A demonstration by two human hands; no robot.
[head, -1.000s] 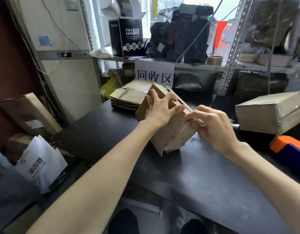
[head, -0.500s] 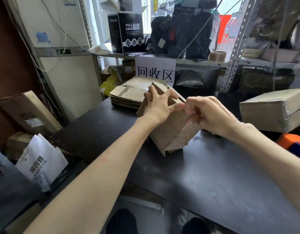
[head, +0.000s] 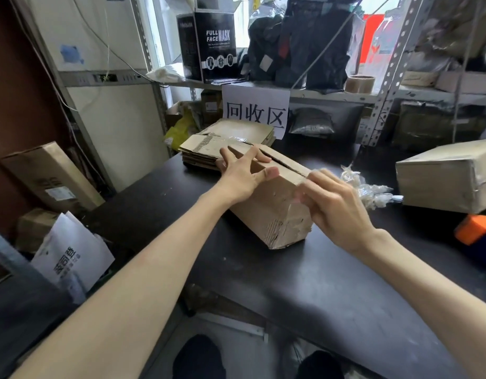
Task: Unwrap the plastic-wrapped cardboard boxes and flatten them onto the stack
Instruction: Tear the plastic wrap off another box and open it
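Note:
A worn brown cardboard box (head: 274, 214) lies on its side on the black table (head: 332, 283), its top seam split open. My left hand (head: 241, 173) rests on the box's upper left side with fingers spread and thumb along the top edge. My right hand (head: 332, 206) is at the box's right end, fingers curled at the near top corner; what they pinch is too blurred to tell. A stack of flattened cardboard (head: 225, 143) sits just behind the box. A crumpled wad of clear plastic wrap (head: 370, 190) lies on the table beyond my right hand.
A larger plastic-wrapped box (head: 449, 173) stands at the table's right edge, with an orange and blue object (head: 477, 231) in front of it. A white sign (head: 255, 110) hangs from the shelf behind the stack. Cartons and a white bag (head: 69, 255) crowd the floor at left.
The box has dropped from a tilted, raised pose to lie flat on the table. My right hand slid from the box's top to its right end. The plastic wad came into view.

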